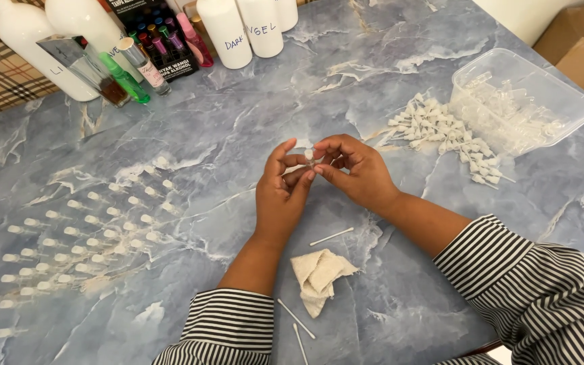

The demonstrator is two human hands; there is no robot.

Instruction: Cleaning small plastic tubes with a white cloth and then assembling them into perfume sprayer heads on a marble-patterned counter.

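My left hand (280,196) and my right hand (356,169) meet over the middle of the marble table (238,115). Between their fingertips they pinch a small clear vial with a white spray cap (310,155). To the left, several rows of filled small vials with white caps (82,233) lie flat on the table. At the right lies a heap of white spray caps with thin tubes (441,132), next to a clear plastic tub (528,94) holding empty vials.
A folded beige cloth (319,274) and three thin white sticks (331,236) lie near my forearms. White bottles (224,30), small coloured perfume bottles (126,78) and a dark box stand along the far edge. A cardboard box (579,37) sits beyond the table's right corner.
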